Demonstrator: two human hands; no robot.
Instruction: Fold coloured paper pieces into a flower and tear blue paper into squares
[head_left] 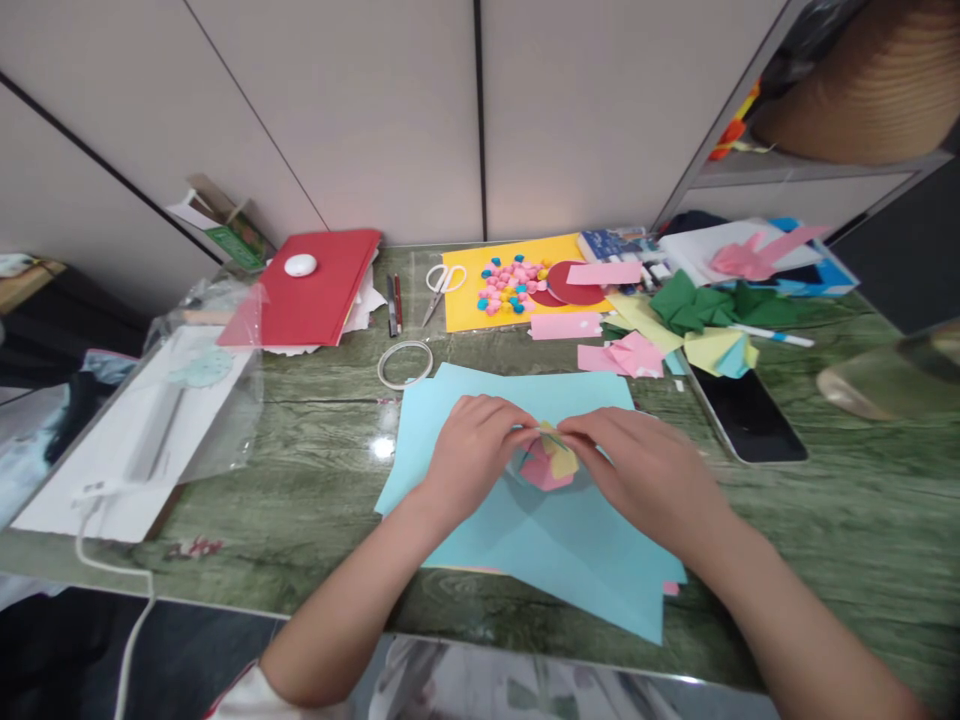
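Note:
A small folded paper piece (551,465) in pink, yellow and pale blue is held above light blue sheets (480,535). My left hand (480,445) pinches its upper left edge between thumb and fingers. From the other side, my right hand (641,465) pinches its upper right edge, and the two sets of fingertips are close together. The light blue sheets lie overlapped on the green table (315,430), under both hands. The underside of the folded piece is hidden from view.
Behind the sheets are a tape roll (406,366), scissors (439,290) and small coloured balls (499,290) on yellow paper (461,312). A phone (750,410), folded papers (634,355) and a clear cup (885,380) stand right. Left are a red folder (322,300) and a power strip (154,440).

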